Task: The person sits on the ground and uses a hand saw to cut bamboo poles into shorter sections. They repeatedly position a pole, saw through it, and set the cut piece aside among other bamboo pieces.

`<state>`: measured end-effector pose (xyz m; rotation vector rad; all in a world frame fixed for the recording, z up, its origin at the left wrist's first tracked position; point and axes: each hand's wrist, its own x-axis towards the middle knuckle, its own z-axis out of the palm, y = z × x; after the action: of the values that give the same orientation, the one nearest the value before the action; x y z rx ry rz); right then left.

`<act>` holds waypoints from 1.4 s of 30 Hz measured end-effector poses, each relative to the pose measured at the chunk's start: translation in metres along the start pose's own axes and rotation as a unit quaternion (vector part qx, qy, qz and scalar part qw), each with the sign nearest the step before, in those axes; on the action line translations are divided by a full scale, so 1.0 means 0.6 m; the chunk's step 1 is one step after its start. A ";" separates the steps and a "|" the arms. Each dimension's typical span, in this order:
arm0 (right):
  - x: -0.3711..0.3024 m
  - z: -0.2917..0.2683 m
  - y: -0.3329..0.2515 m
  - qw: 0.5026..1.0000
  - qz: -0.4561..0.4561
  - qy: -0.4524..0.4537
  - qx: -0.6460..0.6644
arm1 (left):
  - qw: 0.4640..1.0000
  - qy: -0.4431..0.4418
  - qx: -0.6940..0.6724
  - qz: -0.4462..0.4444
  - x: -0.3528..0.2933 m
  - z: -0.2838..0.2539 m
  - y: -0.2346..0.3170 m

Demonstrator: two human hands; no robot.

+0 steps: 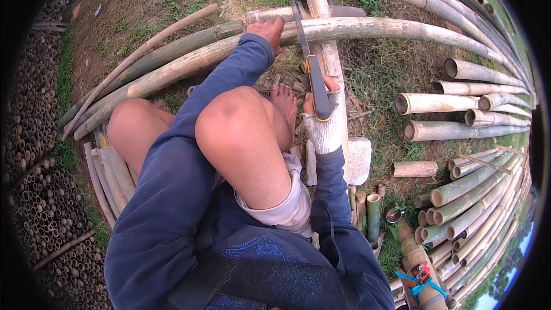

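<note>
Head view | long bamboo pole [367, 26] lies crosswise, left to right, over an upright post [321, 17] | saw [307, 51] runs away from the person, blade on the pole | gloved right hand [322, 120] closed on its handle | bare left hand [270, 31] pressed on the pole

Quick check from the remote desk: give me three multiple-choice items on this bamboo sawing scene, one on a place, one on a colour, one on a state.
1. Where does the left hand rest?
A. on the long bamboo pole
B. on the knee
C. on the grass

2. What colour are the sleeves?
A. red
B. dark blue
C. white

3. How is the right hand?
A. open, empty
B. bare, on a stone
C. gloved, shut on the saw handle

Answers: 1 A, its fingers lie on the pole beside the blade; 2 B, both arms show dark blue; 3 C, a white glove wraps the handle.
</note>
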<state>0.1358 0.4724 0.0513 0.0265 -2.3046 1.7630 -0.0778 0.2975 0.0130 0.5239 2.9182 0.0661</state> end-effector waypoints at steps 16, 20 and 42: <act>0.000 0.014 0.004 0.999 0.004 0.008 0.047 | 0.999 -0.046 -0.009 0.007 0.012 -0.035 -0.018; -0.183 -0.060 -0.064 0.997 0.064 0.002 -0.035 | 0.996 -0.083 0.004 0.025 0.026 -0.040 -0.024; -0.206 -0.072 -0.093 0.985 -0.093 0.053 -0.132 | 0.994 -0.092 -0.054 0.033 0.048 -0.019 -0.043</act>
<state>0.2725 0.4824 0.0902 0.0958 -2.3527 1.3276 -0.1152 0.2830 0.0178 0.5747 2.7009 0.1744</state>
